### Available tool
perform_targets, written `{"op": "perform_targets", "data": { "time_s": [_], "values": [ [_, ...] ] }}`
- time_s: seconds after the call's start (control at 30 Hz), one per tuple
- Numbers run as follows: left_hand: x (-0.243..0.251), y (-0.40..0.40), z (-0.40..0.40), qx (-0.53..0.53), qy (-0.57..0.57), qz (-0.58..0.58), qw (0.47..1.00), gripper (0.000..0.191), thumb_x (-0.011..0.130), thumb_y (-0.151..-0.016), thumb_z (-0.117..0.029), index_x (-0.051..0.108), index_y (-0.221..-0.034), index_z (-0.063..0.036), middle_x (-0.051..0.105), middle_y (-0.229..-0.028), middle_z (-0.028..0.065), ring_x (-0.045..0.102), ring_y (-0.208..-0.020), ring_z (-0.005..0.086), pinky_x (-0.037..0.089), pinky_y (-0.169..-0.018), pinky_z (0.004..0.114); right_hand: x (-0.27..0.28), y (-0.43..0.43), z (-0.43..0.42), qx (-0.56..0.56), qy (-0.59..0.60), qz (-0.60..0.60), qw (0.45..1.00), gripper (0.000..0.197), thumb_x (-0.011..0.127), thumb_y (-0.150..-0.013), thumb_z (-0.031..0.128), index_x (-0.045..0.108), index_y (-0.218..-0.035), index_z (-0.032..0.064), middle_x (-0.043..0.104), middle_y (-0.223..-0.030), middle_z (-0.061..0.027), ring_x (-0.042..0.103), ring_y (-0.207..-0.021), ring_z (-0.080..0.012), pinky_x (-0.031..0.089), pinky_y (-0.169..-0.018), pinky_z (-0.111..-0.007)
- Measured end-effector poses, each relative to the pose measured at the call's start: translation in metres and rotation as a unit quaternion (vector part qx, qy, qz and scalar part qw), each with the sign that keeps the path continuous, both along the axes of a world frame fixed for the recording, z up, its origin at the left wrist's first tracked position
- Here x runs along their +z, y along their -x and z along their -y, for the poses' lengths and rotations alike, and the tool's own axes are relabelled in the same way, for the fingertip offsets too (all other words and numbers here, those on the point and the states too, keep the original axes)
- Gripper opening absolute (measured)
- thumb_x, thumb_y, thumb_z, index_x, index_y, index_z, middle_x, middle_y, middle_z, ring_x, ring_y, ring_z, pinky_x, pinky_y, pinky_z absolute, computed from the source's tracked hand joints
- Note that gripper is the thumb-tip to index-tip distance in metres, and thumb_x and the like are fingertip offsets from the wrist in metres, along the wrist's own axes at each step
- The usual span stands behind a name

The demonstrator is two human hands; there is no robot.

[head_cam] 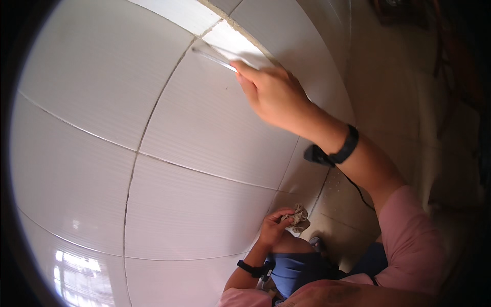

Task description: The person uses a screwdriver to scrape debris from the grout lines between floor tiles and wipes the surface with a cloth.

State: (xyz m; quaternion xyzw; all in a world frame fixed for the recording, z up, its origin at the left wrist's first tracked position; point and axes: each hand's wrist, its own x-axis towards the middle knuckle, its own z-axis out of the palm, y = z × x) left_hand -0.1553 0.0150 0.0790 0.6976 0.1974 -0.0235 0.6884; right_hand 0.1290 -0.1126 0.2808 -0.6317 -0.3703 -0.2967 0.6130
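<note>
My right hand (274, 94) is raised at the upper middle, closed on a thin, pale rod-like tool (216, 60). The tool's darker, blurred tip lies by a grout joint (165, 82) between glossy white wall tiles (215, 126), near where joints cross. Whether the tip touches the wall I cannot tell. Lower down, my left hand (273, 226) grips a crumpled, dirty beige cloth (299, 218) in front of the wall's lower part, above my knee. Both wrists wear black bands with small devices.
A brightly lit ledge or recess edge (238, 38) runs along the top. Beige floor tiles (345, 207) lie at the right, with a black cable (358, 188) hanging from my right wrist. Dark reddish furniture (402, 13) stands at the upper right.
</note>
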Motion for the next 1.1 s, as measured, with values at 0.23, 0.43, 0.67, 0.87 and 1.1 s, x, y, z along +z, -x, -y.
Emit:
{"op": "perform_targets", "data": {
  "time_s": [0.23,0.43,0.67,0.87,1.1],
  "values": [
    [-0.003,0.003,-0.004,-0.013,-0.03,0.058,0.998,0.018,0.064,-0.086,0.003,0.066,-0.104,-0.0004,0.061,-0.111,0.0059,0.057,-0.1,0.0131,0.047,-0.086,0.025,0.014,-0.002,0.031,-0.002,0.06,-0.03,0.998,0.023,0.051,-0.093,0.013,0.063,-0.109,0.0022,0.063,-0.066,-0.0165,0.063,-0.059,-0.0324,0.05,-0.054,-0.043],
    [-0.004,0.001,-0.002,0.002,-0.019,0.045,0.999,0.018,0.063,-0.086,0.003,0.066,-0.104,0.0005,0.06,-0.111,0.0062,0.058,-0.099,0.0132,0.048,-0.084,0.025,0.029,-0.003,0.032,0.035,0.051,-0.049,0.997,0.025,0.05,-0.093,0.013,0.063,-0.112,0.0026,0.062,-0.064,-0.015,0.059,-0.053,-0.0304,0.048,-0.053,-0.039],
    [-0.003,0.0,0.0,-0.009,0.032,0.065,0.997,0.02,0.062,-0.087,0.005,0.065,-0.107,0.0015,0.06,-0.114,0.0067,0.059,-0.1,0.0142,0.05,-0.084,0.026,0.041,0.008,0.033,0.066,0.098,-0.086,0.989,0.028,0.05,-0.094,0.015,0.062,-0.116,0.0022,0.061,-0.066,-0.0155,0.058,-0.054,-0.027,0.047,-0.054,-0.036],
    [-0.009,0.001,-0.002,-0.011,0.067,0.067,0.995,0.021,0.061,-0.088,0.004,0.064,-0.108,0.0007,0.06,-0.113,0.0075,0.06,-0.099,0.015,0.052,-0.084,0.029,0.041,0.012,0.02,0.179,0.033,-0.204,0.962,0.035,0.052,-0.097,0.017,0.056,-0.128,0.0008,0.043,-0.056,0.0031,0.039,-0.05,-0.006,0.034,-0.047,-0.025],
    [0.005,-0.002,0.002,-0.019,0.103,0.019,0.994,0.021,0.061,-0.09,0.001,0.064,-0.11,0.0001,0.061,-0.111,0.007,0.059,-0.099,0.0151,0.051,-0.086,0.03,0.023,0.031,-0.028,0.307,-0.131,-0.271,0.903,0.04,0.053,-0.097,0.024,0.054,-0.13,0.0012,0.058,-0.072,-0.0052,0.048,-0.056,-0.0093,0.042,-0.05,-0.028]
  ]
}}
